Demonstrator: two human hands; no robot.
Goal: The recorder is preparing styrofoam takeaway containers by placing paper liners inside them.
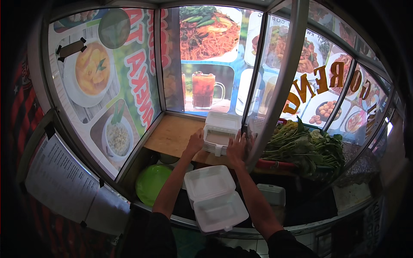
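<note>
A stack of open white foam takeaway boxes (222, 121) stands on a wooden shelf (171, 132) inside a glass-sided stall case. My left hand (195, 141) touches the stack's left side, its fingers by the rim. At the stack's right side is my right hand (236, 149), fingers spread and touching the edge. Whether either hand grips the stack cannot be told. Nearer to me, between my forearms, another open foam box (217, 209) lies with its lid folded back, over the counter's front edge. Its inside shows no food.
A green plate (153, 183) lies left of my left forearm. Leafy green vegetables (300, 145) fill baskets at the right, behind a metal post (280, 80). One more foam box (272, 195) sits right of my right forearm. Glass panes with food pictures surround the shelf.
</note>
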